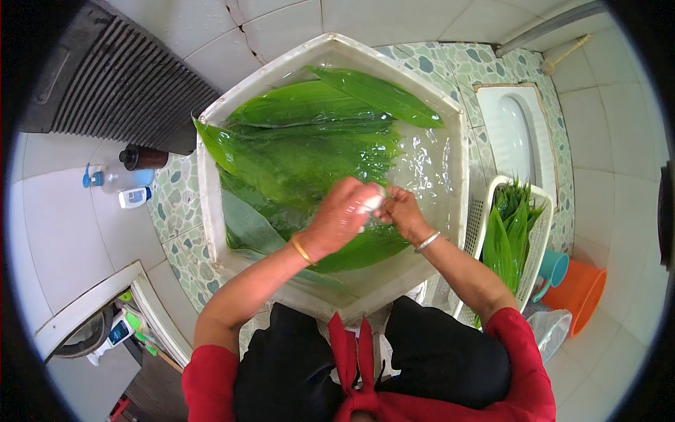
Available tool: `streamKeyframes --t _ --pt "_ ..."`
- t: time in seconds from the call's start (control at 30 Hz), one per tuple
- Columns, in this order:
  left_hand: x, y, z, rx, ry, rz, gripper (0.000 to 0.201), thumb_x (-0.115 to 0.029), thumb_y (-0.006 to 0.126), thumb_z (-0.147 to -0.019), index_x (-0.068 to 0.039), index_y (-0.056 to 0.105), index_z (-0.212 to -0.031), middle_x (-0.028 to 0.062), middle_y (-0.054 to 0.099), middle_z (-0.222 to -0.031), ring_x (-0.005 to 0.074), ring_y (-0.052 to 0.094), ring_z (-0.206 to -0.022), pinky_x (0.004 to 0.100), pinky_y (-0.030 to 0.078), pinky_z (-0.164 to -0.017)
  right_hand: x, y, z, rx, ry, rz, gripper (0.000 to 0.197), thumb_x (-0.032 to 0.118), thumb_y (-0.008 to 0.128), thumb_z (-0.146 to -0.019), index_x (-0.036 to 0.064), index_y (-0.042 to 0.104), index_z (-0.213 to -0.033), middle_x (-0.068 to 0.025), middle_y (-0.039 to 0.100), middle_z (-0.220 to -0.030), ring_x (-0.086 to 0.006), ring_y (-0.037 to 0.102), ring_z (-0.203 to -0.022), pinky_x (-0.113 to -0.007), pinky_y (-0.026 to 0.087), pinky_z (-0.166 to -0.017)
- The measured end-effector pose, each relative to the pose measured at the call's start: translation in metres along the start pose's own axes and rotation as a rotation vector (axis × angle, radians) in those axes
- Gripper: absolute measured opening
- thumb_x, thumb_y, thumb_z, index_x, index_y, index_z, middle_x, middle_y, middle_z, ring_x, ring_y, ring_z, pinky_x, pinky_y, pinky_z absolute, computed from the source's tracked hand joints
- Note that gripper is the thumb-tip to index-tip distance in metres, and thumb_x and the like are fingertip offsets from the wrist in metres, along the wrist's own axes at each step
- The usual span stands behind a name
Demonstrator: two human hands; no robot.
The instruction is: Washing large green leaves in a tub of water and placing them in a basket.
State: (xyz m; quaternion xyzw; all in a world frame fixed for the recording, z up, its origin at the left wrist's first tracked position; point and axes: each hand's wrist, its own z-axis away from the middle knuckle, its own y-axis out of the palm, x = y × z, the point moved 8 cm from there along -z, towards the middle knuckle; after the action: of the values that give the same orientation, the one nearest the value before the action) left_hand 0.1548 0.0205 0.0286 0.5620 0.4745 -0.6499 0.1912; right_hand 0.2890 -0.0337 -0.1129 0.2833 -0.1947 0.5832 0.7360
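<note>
A big white tub (460, 204) of water stands in front of my knees, with long green leaves (302, 158) lying in it, some under the surface. Over its middle, my left hand (341, 216) is closed around a small white wad (373, 202), cloth or sponge, slightly blurred. My right hand (404, 213) meets it on the right, its fingers pinched together; what they hold is hidden. Just below both hands lies a broad leaf (358, 254). A paler leaf (253, 224) floats at the left, and another leaf (380, 97) rests on top at the far side.
Right of the tub, a white slotted basket (538, 239) holds more wet leaves. Beyond are a squat toilet (517, 133), a teal jug (554, 269) and an orange bucket (585, 295). Bottles (135, 197) and a dark ridged board (130, 77) stand at the left wall.
</note>
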Motion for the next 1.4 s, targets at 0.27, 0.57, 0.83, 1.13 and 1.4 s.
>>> streamKeyframes --t 0.27,0.57,0.83,1.13,1.4 --pt "0.053 0.036 -0.002 0.157 0.078 -0.629 0.028 -0.011 0.052 -0.078 -0.018 0.057 -0.105 0.0069 0.049 -0.101 0.0243 0.048 -0.09 0.0375 0.044 -0.075 0.003 0.01 0.026 0.138 -0.065 -0.042 0.018 0.006 0.047 -0.09 -0.003 0.053 -0.104 -0.009 0.063 -0.087 -0.0155 0.063 -0.065 -0.024 0.051 -0.05" --pt "0.118 -0.033 -0.006 0.078 -0.142 -0.941 0.027 -0.013 0.044 -0.082 -0.021 0.059 -0.103 0.0045 0.053 -0.101 0.025 0.049 -0.093 0.0448 0.042 -0.078 0.008 -0.022 0.033 -0.015 -0.059 0.204 0.012 0.011 0.054 -0.088 -0.0008 0.056 -0.091 -0.0058 0.061 -0.069 -0.0097 0.057 -0.051 -0.021 0.044 -0.044" --pt "0.072 -0.068 -0.013 -0.13 -0.289 -0.307 0.03 -0.002 0.056 -0.072 -0.009 0.055 -0.101 0.0143 0.053 -0.09 0.0325 0.053 -0.083 0.041 0.045 -0.07 0.018 -0.027 0.029 -0.122 -0.484 0.385 0.011 0.008 0.061 -0.083 0.0021 0.055 -0.09 0.0007 0.054 -0.069 -0.0057 0.053 -0.061 -0.02 0.043 -0.049" --pt "0.019 0.046 0.008 0.101 -0.001 -0.136 0.035 -0.003 0.056 -0.072 -0.008 0.054 -0.107 0.011 0.048 -0.094 0.0292 0.048 -0.092 0.0367 0.041 -0.08 0.006 0.007 0.04 0.084 -0.119 -0.063 0.021 0.01 0.054 -0.087 0.0032 0.051 -0.107 -0.0027 0.058 -0.079 -0.0101 0.058 -0.06 -0.022 0.045 -0.047" --pt "0.084 0.011 -0.006 0.117 -0.039 -0.745 0.027 -0.005 0.054 -0.075 -0.012 0.054 -0.101 0.0114 0.047 -0.09 0.0294 0.048 -0.088 0.04 0.043 -0.069 0.041 -0.009 0.067 0.051 -0.172 0.016 0.008 0.013 0.055 -0.088 0.0089 0.048 -0.088 0.0013 0.052 -0.069 -0.008 0.055 -0.055 -0.02 0.041 -0.046"
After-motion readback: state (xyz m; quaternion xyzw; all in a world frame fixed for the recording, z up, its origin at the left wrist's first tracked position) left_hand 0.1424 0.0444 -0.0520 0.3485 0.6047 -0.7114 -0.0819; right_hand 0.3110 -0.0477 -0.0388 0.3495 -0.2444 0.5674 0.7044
